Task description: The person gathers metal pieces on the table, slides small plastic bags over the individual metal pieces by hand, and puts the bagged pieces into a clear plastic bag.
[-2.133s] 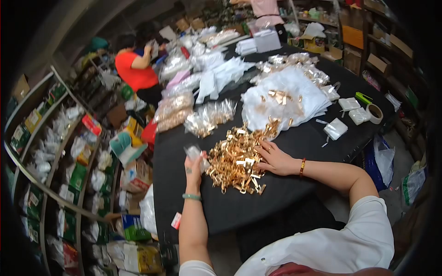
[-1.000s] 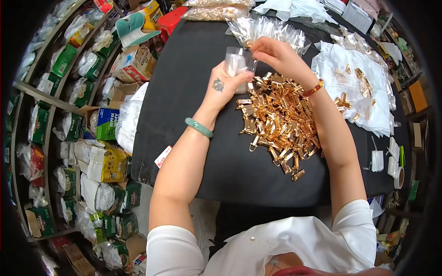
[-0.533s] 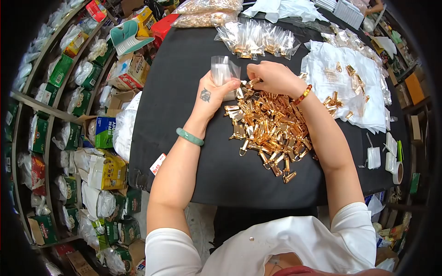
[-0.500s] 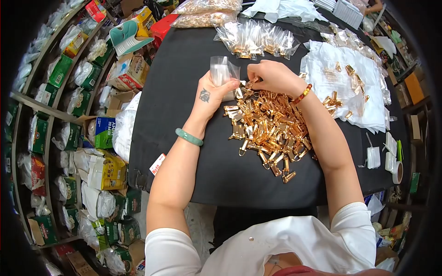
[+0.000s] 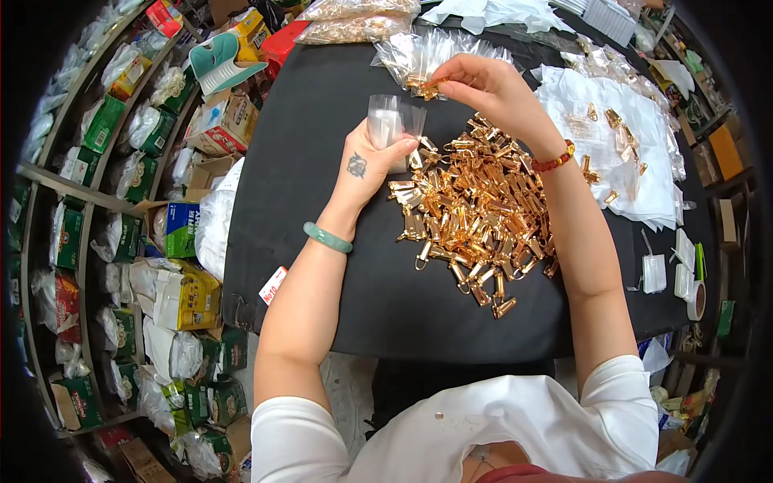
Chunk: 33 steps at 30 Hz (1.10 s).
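My left hand (image 5: 372,157) is closed round a stack of clear plastic bags (image 5: 385,121), whose upper ends stand up above the thumb. My right hand (image 5: 493,92) is raised beyond the heap, with thumb and forefinger pinched on a small gold metal clasp (image 5: 433,83) that is partly hidden by the fingers. Between my arms lies a big heap of gold metal clasps (image 5: 483,213), some with wire loops. Just behind the right fingertips is a row of filled clear bags (image 5: 451,50) with gold pieces at their lower ends.
White plastic sheets (image 5: 620,153) with loose gold pieces lie on the black tabletop (image 5: 419,314) at the right. Large bags of gold parts (image 5: 358,30) sit at the back. A tape roll (image 5: 696,301) is near the right edge. Shelves with boxes (image 5: 181,299) stand at the left.
My right hand has lifted from the heap's far edge and moved away from me and slightly right, with the clasp in its fingers. The left hand is nearly unmoved.
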Motion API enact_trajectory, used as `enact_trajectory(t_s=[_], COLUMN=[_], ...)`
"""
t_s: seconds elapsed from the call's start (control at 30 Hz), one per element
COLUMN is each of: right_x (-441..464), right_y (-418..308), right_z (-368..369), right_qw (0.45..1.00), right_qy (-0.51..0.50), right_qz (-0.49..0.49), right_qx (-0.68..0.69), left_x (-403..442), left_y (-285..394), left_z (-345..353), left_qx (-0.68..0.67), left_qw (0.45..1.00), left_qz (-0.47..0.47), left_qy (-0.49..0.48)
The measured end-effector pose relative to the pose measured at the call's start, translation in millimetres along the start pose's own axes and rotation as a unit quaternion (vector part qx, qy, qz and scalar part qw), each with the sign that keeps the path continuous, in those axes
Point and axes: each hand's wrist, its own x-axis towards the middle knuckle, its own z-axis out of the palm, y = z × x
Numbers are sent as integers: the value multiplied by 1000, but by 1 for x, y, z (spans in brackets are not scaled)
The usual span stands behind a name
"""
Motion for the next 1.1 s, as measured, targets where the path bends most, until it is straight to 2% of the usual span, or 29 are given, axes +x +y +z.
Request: enact_trajectory(t_s=[0.07, 0.37, 0.63, 0.73, 1.03, 1.1], right_x=[1, -1, -1, -3, 0, 5], right_y=[0, -8, -5, -10, -9, 1], right_z=[3, 5, 16, 23, 20, 13], right_qw=[999, 998, 999, 998, 998, 999], right_qy=[29, 11, -16, -59, -26, -37], right_qz=[-32, -58, -45, 8, 13, 10], right_qx=[11, -36, -1, -19, -47, -17], left_x=[0, -1, 0, 0, 0, 1], left_y=[0, 1, -4, -3, -2, -3], left_z=[0, 0, 1, 1, 2, 1], left_qx=[1, -2, -6, 1, 4, -1], left_qw=[1000, 1000, 1000, 1000, 998, 998], left_qz=[-2, 2, 21, 20, 18, 15], left_qy=[2, -1, -10, -22, -57, -53])
